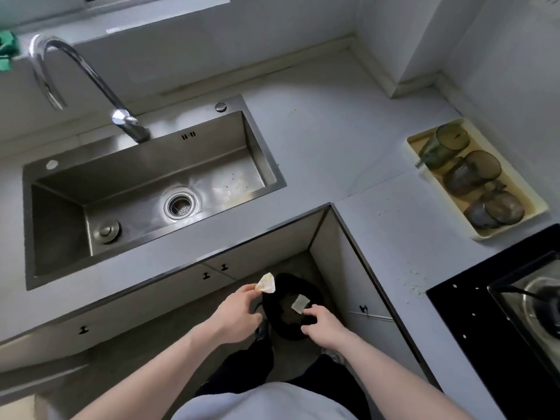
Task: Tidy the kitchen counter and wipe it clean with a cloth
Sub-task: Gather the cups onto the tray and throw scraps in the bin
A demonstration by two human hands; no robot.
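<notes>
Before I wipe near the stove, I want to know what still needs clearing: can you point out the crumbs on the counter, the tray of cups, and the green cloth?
crumbs (415, 287): head view, on the scattered specks beside the stove.
tray (424, 139): head view, on its bare cream floor near the far end.
green cloth (6, 51): head view, on its visible folds at the left edge.
</notes>
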